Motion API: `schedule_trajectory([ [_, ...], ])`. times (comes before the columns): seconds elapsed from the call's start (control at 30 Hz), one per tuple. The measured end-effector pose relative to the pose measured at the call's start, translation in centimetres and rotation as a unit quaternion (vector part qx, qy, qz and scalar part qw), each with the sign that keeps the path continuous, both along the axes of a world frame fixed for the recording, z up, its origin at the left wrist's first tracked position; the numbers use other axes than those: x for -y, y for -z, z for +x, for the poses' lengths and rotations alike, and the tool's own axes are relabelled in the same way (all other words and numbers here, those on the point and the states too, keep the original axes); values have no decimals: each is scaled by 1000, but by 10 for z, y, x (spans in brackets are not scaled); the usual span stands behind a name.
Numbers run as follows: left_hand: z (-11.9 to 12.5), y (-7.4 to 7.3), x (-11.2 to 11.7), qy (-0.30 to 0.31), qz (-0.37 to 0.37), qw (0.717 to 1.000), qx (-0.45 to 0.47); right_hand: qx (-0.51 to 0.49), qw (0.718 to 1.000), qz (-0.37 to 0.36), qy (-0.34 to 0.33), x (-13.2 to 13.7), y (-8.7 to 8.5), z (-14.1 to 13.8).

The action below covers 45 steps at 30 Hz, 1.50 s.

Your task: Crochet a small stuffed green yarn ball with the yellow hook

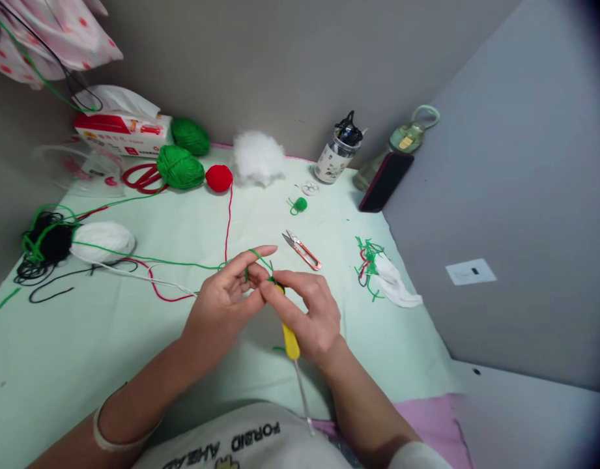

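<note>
My right hand [312, 312] pinches a crochet hook with a yellow handle [290, 340], its metal tail pointing back toward my body. My left hand [228, 293] is half closed, with a green yarn strand [182, 263] looped over its raised index finger and pinched at a small green stitch where both hands meet. The strand runs left across the pale green cloth [85, 339]. A small pair of thread snips [302, 249] lies just beyond my hands.
Two green yarn balls [181, 166], a red ball [218, 177], white stuffing [258, 156], a white skein [103, 238] and black yarn [50, 242] lie at the back and left. A tissue box [121, 133], jar [337, 156], phone [385, 181] and yarn scraps [372, 264] are also about.
</note>
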<state>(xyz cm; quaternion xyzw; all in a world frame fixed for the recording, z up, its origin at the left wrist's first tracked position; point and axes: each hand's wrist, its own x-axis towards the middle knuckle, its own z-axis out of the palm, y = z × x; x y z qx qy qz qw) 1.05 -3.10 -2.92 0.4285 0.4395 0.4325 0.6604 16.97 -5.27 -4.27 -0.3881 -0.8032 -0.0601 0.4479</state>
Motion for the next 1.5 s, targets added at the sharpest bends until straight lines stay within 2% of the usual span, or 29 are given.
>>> schedule_trajectory([
  [0.07, -1, -1, -1, 45, -73, 992, 90, -6, 1000, -3, 5, 1, 0, 0],
  [0.13, -3, -2, -4, 81, -133, 975, 159, -109, 992, -48, -32, 0, -2, 1],
  [0.17, -5, -2, -5, 90, -152, 968, 180, -178, 979, -82, -50, -1, -3, 2],
  [0.27, -8, 0, -9, 70, -154, 967, 193, -366, 907, -189, -87, -6, -4, 3],
  [0.33, -9, 2, -9, 63, -125, 976, 167, -436, 859, -242, -113, -9, -4, 2],
  [0.4, -8, 4, -7, 66, -89, 985, 131, -450, 842, -265, -132, -11, -2, 0],
  [0.5, -3, 5, -3, 68, -66, 990, 102, -432, 849, -276, -124, -10, 0, -3],
  [0.57, -1, 4, -3, 71, -69, 990, 100, -447, 835, -296, -124, -8, 0, -3],
  [0.67, -2, 2, -4, 98, -86, 984, 120, -498, 793, -327, -128, -9, -2, 2],
  [0.8, -7, 3, -8, 154, -117, 957, 215, -567, 723, -368, -145, -16, -7, 9],
  [0.9, -6, 5, -8, 138, -126, 953, 240, -595, 677, -399, -169, -18, -8, 9],
  [0.93, -4, 5, -7, 127, -121, 959, 222, -593, 675, -403, -176, -18, -7, 8],
  [0.97, -3, 6, -6, 118, -111, 967, 197, -582, 685, -400, -179, -17, -6, 7],
  [1.0, -1, 7, -5, 110, -93, 975, 171, -561, 710, -388, -176, -15, -5, 6],
  [1.1, 2, 8, -2, 100, -45, 987, 120, -458, 817, -328, -125, -11, -2, 3],
  [1.13, 2, 8, -1, 103, -41, 987, 113, -433, 838, -314, -107, -10, -1, 3],
  [1.17, 1, 8, -1, 107, -41, 988, 107, -424, 846, -308, -96, -10, 0, 3],
  [1.23, -2, 7, -2, 111, -48, 988, 95, -447, 830, -319, -99, -10, 1, 4],
  [1.37, -6, 4, -3, 81, -50, 992, 83, -511, 770, -362, -127, -14, 1, 5],
  [1.43, -6, 4, -3, 64, -48, 993, 81, -521, 759, -370, -123, -15, 0, 4],
  [1.5, -6, 3, -2, 57, -44, 994, 80, -517, 763, -369, -119, -15, -1, 4],
])
